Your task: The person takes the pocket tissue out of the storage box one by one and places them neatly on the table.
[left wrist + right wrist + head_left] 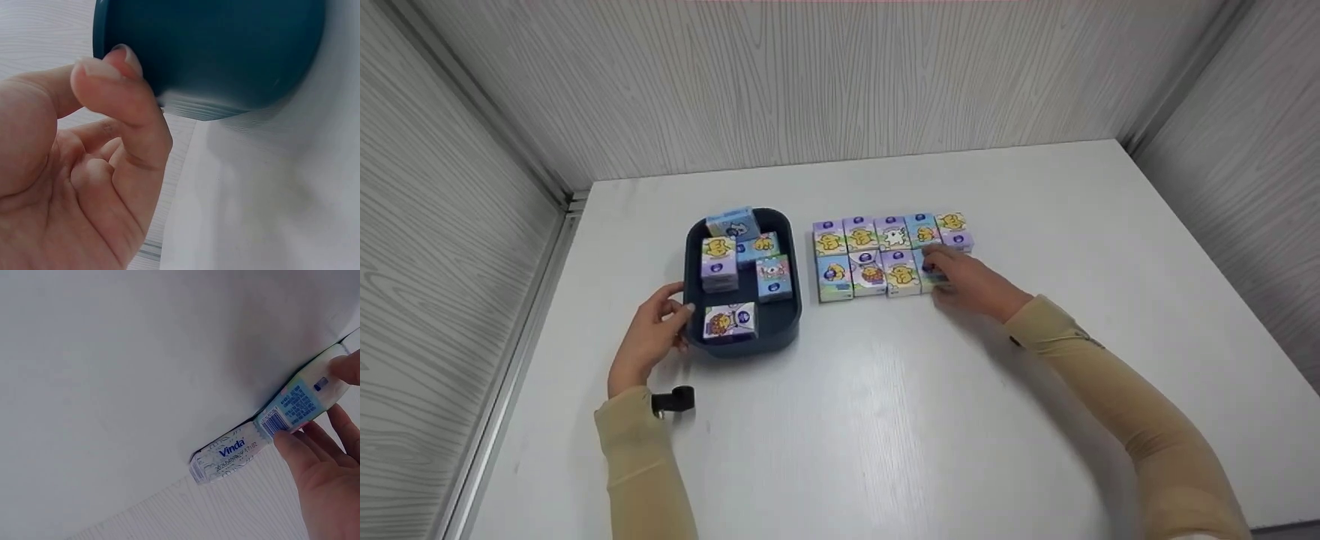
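On the white table [810, 435], grips a tub [765, 345] with the left hand [651, 330] at near left and pinches a packet [295, 405] with the right hand [973, 283] farther right.
Holds the tub's near-left rim between thumb and bent fingers, probably to stop any sliding. Inside, a flat packet [730, 321] nearest, then an uneven group of packets [718, 259], then a tilted packet [735, 223] against the far rim, seemingly without order. To the right, spans the pinched packet, at the right end of the near row [868, 274], presumably for a firm hold from near end to far end. Just beyond, a far row [894, 234], aligned likely for neatness. From the left wrist, only the tub's outer wall, none of the contents seen from the head; from the right wrist alone, a barcode [274, 422] on the pinched packet and "Vinda" on a neighbouring packet [230, 453].
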`<state>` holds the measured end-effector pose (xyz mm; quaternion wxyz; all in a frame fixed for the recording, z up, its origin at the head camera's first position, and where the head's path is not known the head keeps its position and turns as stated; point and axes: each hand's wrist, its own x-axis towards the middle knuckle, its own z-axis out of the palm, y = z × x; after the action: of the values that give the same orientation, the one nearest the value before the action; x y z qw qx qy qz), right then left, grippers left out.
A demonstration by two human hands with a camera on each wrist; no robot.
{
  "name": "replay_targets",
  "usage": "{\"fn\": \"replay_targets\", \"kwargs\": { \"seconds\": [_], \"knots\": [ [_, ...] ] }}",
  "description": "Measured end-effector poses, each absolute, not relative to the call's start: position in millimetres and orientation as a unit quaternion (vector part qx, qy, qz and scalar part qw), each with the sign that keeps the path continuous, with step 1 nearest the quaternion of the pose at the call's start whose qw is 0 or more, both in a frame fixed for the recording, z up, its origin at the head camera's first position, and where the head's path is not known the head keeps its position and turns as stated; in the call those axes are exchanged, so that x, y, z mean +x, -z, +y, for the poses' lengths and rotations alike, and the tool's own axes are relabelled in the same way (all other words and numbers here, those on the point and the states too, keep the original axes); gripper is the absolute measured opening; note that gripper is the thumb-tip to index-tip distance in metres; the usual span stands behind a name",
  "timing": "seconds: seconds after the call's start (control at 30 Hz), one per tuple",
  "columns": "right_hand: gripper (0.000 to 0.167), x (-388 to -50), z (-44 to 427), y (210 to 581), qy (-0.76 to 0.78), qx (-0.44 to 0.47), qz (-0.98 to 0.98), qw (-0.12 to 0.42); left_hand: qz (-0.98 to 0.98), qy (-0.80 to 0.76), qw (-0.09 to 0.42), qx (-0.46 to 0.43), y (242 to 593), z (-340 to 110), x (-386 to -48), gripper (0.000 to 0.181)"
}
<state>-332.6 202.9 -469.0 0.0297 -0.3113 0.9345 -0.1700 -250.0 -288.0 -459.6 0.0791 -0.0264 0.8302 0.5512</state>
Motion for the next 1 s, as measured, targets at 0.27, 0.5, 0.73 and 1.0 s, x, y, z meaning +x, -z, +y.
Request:
{"fn": "replay_targets", "kwargs": {
  "seconds": [0.27, 0.5, 0.73, 1.0],
  "knots": [
    [0.048, -333.1, 199.0, 464.7, 0.155, -0.302, 0.94, 0.043, 0.833, -0.547, 0.075, -0.028, 462.1, -290.5, -248.8, 0.052],
    [0.049, -332.2, 198.1, 457.0, 0.127, -0.319, 0.939, 0.016, 0.835, -0.544, 0.077, -0.037, 464.4, -289.6, -248.1, 0.052],
    [0.055, -329.7, 181.6, 448.7, 0.13, -0.362, 0.923, -0.027, 0.833, -0.547, 0.075, -0.026, 462.2, -288.9, -250.3, 0.052],
    [0.05, -339.4, 129.3, 429.2, 0.125, -0.377, 0.917, -0.031, 0.831, -0.551, 0.075, -0.023, 461.7, -288.3, -251.5, 0.052]
  ]
}}
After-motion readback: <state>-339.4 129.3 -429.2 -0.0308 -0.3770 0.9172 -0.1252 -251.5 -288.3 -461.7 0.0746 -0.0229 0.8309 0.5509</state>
